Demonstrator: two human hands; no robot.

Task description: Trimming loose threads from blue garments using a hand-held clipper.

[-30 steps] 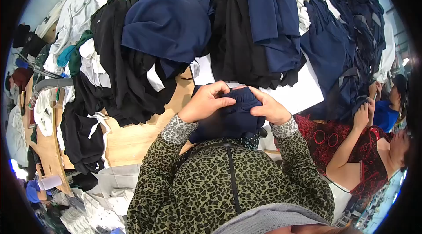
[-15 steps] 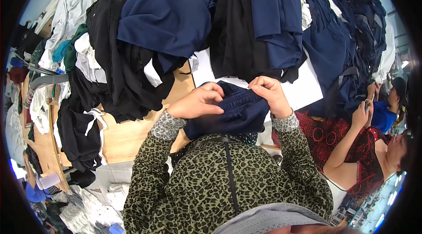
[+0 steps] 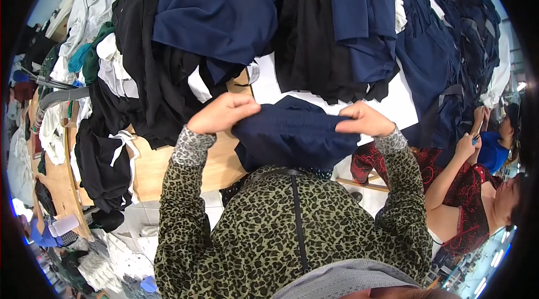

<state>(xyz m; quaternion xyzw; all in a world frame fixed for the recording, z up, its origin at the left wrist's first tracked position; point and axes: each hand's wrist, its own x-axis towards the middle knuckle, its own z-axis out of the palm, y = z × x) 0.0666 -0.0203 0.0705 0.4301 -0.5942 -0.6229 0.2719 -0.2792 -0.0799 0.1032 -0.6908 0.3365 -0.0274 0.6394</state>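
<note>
A navy garment [image 3: 292,139] with a gathered, elastic-looking waistband hangs at the table's near edge, right in front of my body. My left hand [image 3: 223,113] pinches the left end of its band between thumb and fingers. At the band's right end my right hand [image 3: 368,119] grips the cloth, thumb on top. Between the two hands the band is stretched out nearly straight. The garment's lower part drapes toward my waist, and some of its cloth bunches up behind the band.
Heaped navy cloth [image 3: 216,12] and black cloth [image 3: 306,35] cover the table's far side, over a white sheet [image 3: 401,102]. Black garments [image 3: 104,170] hang at the left by a grey curved bar [image 3: 64,96]. A co-worker in red-and-black clothing [image 3: 469,215] works close on my right.
My hands have moved apart, pulling the gathered band wide and flat. The left hand, loose with fingers apart before, now grips the band's left end.
</note>
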